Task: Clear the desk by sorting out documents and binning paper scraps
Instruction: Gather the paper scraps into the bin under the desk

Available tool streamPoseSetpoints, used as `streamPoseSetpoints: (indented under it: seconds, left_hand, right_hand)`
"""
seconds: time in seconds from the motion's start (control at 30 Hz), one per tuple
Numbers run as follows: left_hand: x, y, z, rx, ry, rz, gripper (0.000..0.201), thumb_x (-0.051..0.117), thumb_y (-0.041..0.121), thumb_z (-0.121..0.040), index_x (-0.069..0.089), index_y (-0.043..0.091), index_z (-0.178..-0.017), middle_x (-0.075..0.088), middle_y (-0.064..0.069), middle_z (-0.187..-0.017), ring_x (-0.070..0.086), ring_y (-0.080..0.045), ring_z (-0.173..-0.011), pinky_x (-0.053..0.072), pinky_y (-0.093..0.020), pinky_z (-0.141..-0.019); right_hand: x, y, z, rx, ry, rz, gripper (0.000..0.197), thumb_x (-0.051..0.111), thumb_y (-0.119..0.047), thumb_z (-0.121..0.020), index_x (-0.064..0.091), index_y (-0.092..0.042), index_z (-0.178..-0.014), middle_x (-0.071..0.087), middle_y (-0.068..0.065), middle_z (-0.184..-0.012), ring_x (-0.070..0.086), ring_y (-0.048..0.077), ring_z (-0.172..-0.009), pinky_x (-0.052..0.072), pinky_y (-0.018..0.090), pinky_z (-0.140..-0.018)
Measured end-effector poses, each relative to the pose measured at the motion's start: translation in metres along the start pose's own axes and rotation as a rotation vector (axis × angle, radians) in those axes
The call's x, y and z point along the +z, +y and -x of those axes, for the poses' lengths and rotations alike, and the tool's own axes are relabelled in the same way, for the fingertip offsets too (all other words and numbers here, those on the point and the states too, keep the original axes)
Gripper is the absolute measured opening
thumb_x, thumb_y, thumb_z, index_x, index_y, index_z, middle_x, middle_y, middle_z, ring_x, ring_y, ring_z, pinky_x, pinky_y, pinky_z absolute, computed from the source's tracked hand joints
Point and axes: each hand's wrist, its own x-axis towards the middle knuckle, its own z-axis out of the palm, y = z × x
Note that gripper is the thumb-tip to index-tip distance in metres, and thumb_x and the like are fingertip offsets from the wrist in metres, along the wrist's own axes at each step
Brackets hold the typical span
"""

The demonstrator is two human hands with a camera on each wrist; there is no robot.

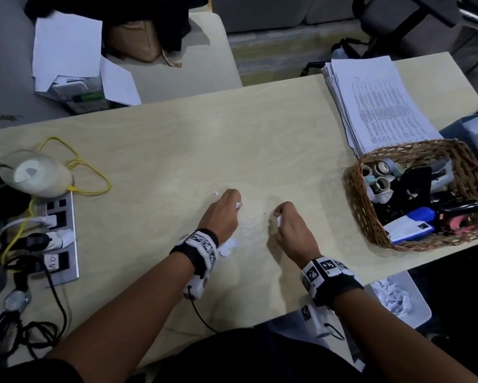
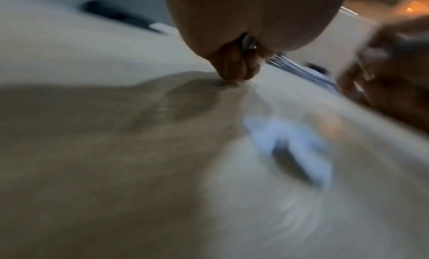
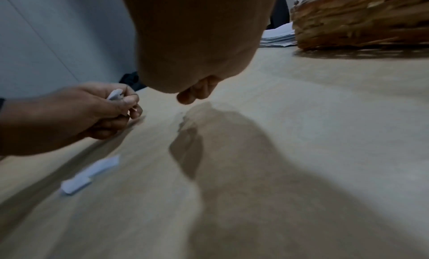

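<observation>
- The left hand (image 1: pixel 220 214) is low over the middle of the pale wooden surface (image 1: pixel 160 150), its fingers (image 3: pixel 130 105) curled and clamped on small white paper scraps (image 1: pixel 238 205); the right-wrist view shows a scrap pinched under the thumb.
- The right hand (image 1: pixel 289 228) sits just right of the left one, apart from it, fingers curled down to the surface and holding a white paper bit (image 1: pixel 278 219) at the thumb side.
- One tiny white fleck (image 1: pixel 216 192) lies on the surface just beyond the left hand's knuckles.
- A few loose white torn paper pieces (image 1: pixel 228 247) lie on the surface beside the left wrist, near its black-and-white marker band (image 1: pixel 202 248).
- A thick stack of printed white documents (image 1: pixel 376 103) lies at the far right corner of the surface, its near end touching the brown wicker basket (image 1: pixel 355 197).
- The basket holds tape rolls, black tools and a blue-and-white item.
- A pale plastic bin (image 1: pixel 414 313) with white scraps inside stands below the near right edge of the surface.
- At the left end are a silver power strip (image 1: pixel 69 233) with plugs, a yellow cable (image 1: pixel 94 172) and a cream dome-shaped lamp (image 1: pixel 36 172).
- More white loose sheets (image 1: pixel 66 48) lie on a grey seat far left, off the surface.
</observation>
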Motion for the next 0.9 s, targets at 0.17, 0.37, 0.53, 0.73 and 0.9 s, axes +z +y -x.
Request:
streamPoseSetpoints:
  seconds: [0.17,0.37,0.53,0.73,0.9]
  left_hand:
    - [-0.028,-0.036,0.009,-0.205,0.201,0.318,0.007,0.046,0.000,-0.093,0.047,0.008,-0.091,0.059,-0.006,-0.083,0.052,-0.023,-0.075,0.033,-0.025,-0.064]
    - [-0.043,-0.059,0.026,-0.233,0.164,0.382,0.021,0.043,0.005,-0.090,0.062,0.013,-0.088,0.062,0.000,-0.093,0.053,-0.015,-0.087,0.035,-0.020,-0.076]
    - [-0.031,-0.048,0.022,-0.161,0.094,0.196,0.029,0.047,0.025,-0.096,0.049,0.015,-0.070,0.057,-0.004,-0.077,0.054,-0.026,-0.078,0.043,-0.034,-0.071]
    - [-0.031,-0.045,0.013,-0.135,0.195,0.062,0.034,0.041,0.044,-0.100,0.056,0.015,-0.088,0.066,-0.001,-0.085,0.059,-0.021,-0.081,0.043,-0.031,-0.069]
    - [-0.026,-0.045,-0.010,-0.083,0.153,-0.163,0.026,0.047,0.037,-0.098,0.047,0.023,-0.120,0.062,-0.003,-0.109,0.061,-0.030,-0.090,0.048,-0.036,-0.074]
  right_hand:
    - [0.017,-0.023,-0.011,-0.061,-0.084,-0.169,0.020,0.050,0.001,-0.082,0.042,-0.015,-0.088,0.050,-0.010,-0.063,0.047,0.006,-0.062,0.035,0.028,-0.055]
    - [0.036,-0.037,-0.002,-0.131,-0.128,0.056,0.026,0.033,-0.037,-0.079,0.049,-0.018,-0.073,0.049,0.002,-0.056,0.047,0.027,-0.058,0.033,0.033,-0.054]
    - [0.055,-0.042,0.010,-0.262,-0.156,0.261,0.050,0.052,-0.062,-0.083,0.052,-0.021,-0.112,0.067,0.000,-0.080,0.061,0.027,-0.067,0.037,0.031,-0.056]
    - [0.075,-0.030,0.025,-0.424,-0.209,0.200,0.014,0.060,-0.026,-0.082,0.056,-0.023,-0.095,0.064,-0.003,-0.084,0.061,0.025,-0.068,0.040,0.029,-0.051]
    - [0.085,-0.023,0.023,-0.364,-0.064,0.273,0.007,0.058,-0.022,-0.085,0.054,-0.019,-0.081,0.057,-0.002,-0.072,0.055,0.024,-0.057,0.032,0.027,-0.041]
